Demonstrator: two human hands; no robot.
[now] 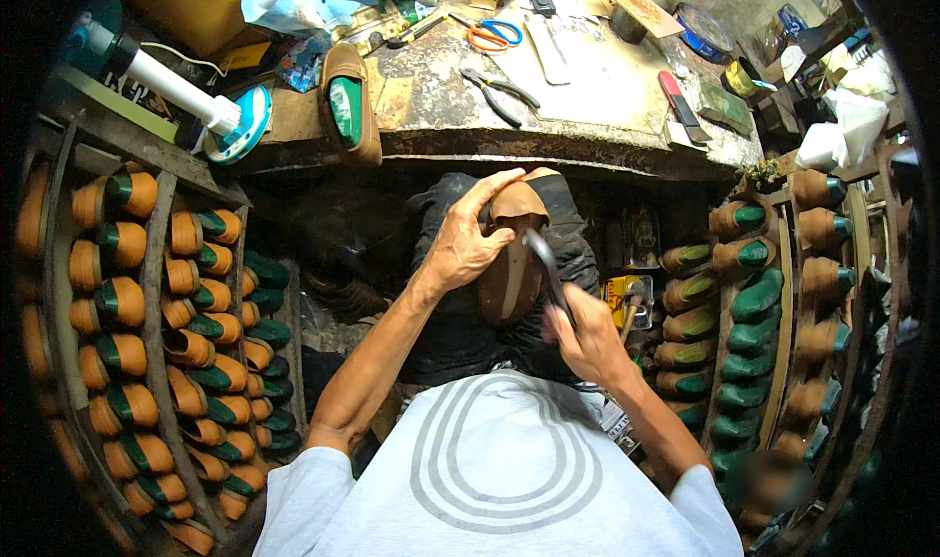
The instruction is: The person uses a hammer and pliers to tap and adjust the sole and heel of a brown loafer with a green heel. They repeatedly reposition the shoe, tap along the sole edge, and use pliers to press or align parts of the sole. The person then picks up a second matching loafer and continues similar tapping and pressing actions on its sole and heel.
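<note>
A brown shoe (509,281) with a pale strip along its middle rests on my dark-trousered lap, a tan leather piece (519,203) at its far end. My left hand (472,239) grips the far part of the shoe, its thumb pressed near the leather's edge and its fingers over the far end. My right hand (587,334) is closed around the handle of a hammer (550,271), slightly blurred. The hammer's head is over the shoe, close to my left thumb; I cannot tell whether it touches.
Ahead stands a worn workbench (431,116) with a finished-looking tan shoe (350,107), pliers (497,92), scissors (494,35) and a red-handled knife (682,105). Racks of tan and green shoes flank me: left rack (162,263), right rack (783,312). A lamp (186,92) juts in at far left.
</note>
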